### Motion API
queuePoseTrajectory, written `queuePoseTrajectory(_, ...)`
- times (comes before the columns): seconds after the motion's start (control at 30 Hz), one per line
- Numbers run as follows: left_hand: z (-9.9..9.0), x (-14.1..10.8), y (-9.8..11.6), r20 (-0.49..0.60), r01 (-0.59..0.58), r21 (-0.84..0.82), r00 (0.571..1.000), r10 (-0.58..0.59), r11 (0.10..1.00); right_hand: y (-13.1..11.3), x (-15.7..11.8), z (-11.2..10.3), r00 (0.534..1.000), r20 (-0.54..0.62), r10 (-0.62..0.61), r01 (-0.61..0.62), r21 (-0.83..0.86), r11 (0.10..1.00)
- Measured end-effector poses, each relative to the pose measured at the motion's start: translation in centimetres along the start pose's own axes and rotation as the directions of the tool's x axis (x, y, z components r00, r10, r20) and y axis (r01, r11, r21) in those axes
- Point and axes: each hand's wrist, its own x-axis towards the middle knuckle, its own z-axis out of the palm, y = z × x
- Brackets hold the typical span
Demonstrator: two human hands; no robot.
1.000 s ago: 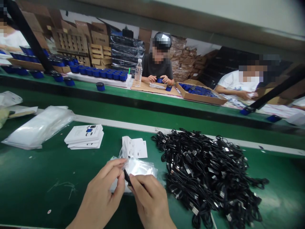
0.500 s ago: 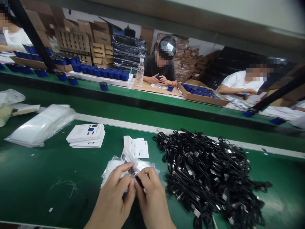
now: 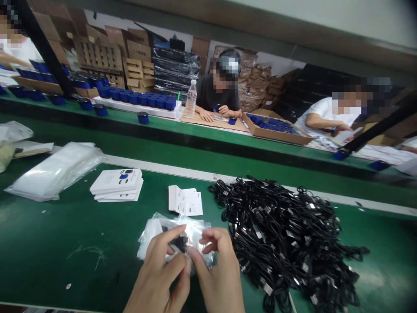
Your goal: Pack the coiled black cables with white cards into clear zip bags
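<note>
My left hand (image 3: 167, 265) is closed on a black cable (image 3: 178, 244), whose bundle is mostly hidden by the fingers; whether it sits inside a plastic bag I cannot make out. Close beside it is my right hand (image 3: 216, 261), its thumb touching or almost touching the cable's end and its fingers spread from the thumb. Beneath both hands lie clear plastic bags (image 3: 153, 230). Just beyond them stands a stack of small white leaflets (image 3: 185, 202). A big heap of black USB cables (image 3: 286, 239) spreads to the right of my right hand.
White printed booklets (image 3: 115, 184) and a pack of clear bags (image 3: 58, 171) lie on the green table (image 3: 42, 252) at left. Past the raised ledge, people work among blue-and-black round items (image 3: 143, 117), a water bottle (image 3: 191, 99) and a cardboard tray (image 3: 276, 135).
My right fingers have parted from their pinch and moved slightly right. The clear plastic that stood up between my hands has dropped, and the black cable shows more plainly in my left hand.
</note>
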Motion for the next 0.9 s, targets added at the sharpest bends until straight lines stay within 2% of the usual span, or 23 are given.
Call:
queuePoseTrajectory(0.07,0.2,-0.2,0.5,-0.021,0.029,-0.062,0.999,-0.030,0.998,-0.2,0.2,0.0,0.993,0.089,0.072,-0.077,0.047,0.996)
queuePoseTrajectory(0.13,0.3,-0.4,0.8,-0.027,0.040,-0.101,0.999,-0.043,0.994,-0.4,0.4,-0.1,0.979,0.192,0.071,-0.085,0.064,0.994)
queuePoseTrajectory(0.2,0.2,-0.4,0.7,-0.031,0.022,-0.110,0.999,-0.026,0.994,-0.4,0.6,-0.3,0.978,0.198,0.066,-0.082,0.074,0.994)
queuePoseTrajectory(0.27,-0.5,-0.1,0.1,-0.027,0.011,-0.105,1.000,-0.014,0.994,-0.4,0.7,-0.6,0.980,0.170,0.107,-0.132,0.139,0.982)
queuePoseTrajectory(0.33,-1.5,0.4,-0.8,0.025,0.096,-0.118,0.995,-0.093,0.988,-0.4,0.8,-1.1,0.959,0.208,0.193,-0.242,0.243,0.939)
queuePoseTrajectory(0.37,-2.1,0.7,-1.2,0.089,0.195,-0.136,0.979,-0.184,0.971,-0.5,0.9,-1.3,0.938,0.252,0.236,-0.306,0.287,0.908)
queuePoseTrajectory(0.4,-2.7,1.1,-1.6,0.186,0.301,-0.164,0.945,-0.270,0.939,-0.6,1.0,-1.5,0.914,0.306,0.266,-0.363,0.324,0.874)
queuePoseTrajectory(0.43,-3.2,1.5,-1.9,0.297,0.414,-0.180,0.888,-0.352,0.892,-0.7,1.0,-1.7,0.889,0.364,0.276,-0.406,0.351,0.844)
queuePoseTrajectory(0.5,-3.8,2.0,-2.2,0.496,0.556,-0.206,0.769,-0.403,0.806,-0.9,1.1,-2.1,0.859,0.436,0.270,-0.449,0.385,0.806)
queuePoseTrajectory(0.53,-3.9,2.2,-2.3,0.537,0.600,-0.211,0.731,-0.421,0.772,-1.0,1.1,-2.2,0.857,0.437,0.274,-0.460,0.407,0.789)
queuePoseTrajectory(0.57,-3.9,2.2,-2.3,0.535,0.628,-0.220,0.718,-0.446,0.746,-1.0,1.0,-2.3,0.859,0.429,0.278,-0.468,0.438,0.768)
queuePoseTrajectory(0.67,-3.1,1.8,-2.2,0.366,0.686,-0.256,0.721,-0.588,0.681,-0.9,0.8,-2.4,0.867,0.396,0.303,-0.481,0.505,0.716)
queuePoseTrajectory(0.73,-2.5,1.3,-2.1,0.286,0.692,-0.305,0.722,-0.630,0.655,-0.7,0.7,-2.4,0.868,0.397,0.299,-0.468,0.451,0.760)
queuePoseTrajectory(0.8,-2.2,1.0,-2.1,0.293,0.691,-0.372,0.721,-0.628,0.620,-0.7,0.6,-2.4,0.895,0.342,0.285,-0.407,0.366,0.837)
queuePoseTrajectory(0.9,-2.4,1.0,-2.4,0.417,0.688,-0.475,0.725,-0.549,0.548,-0.8,0.8,-2.4,0.946,0.259,0.196,-0.277,0.328,0.903)
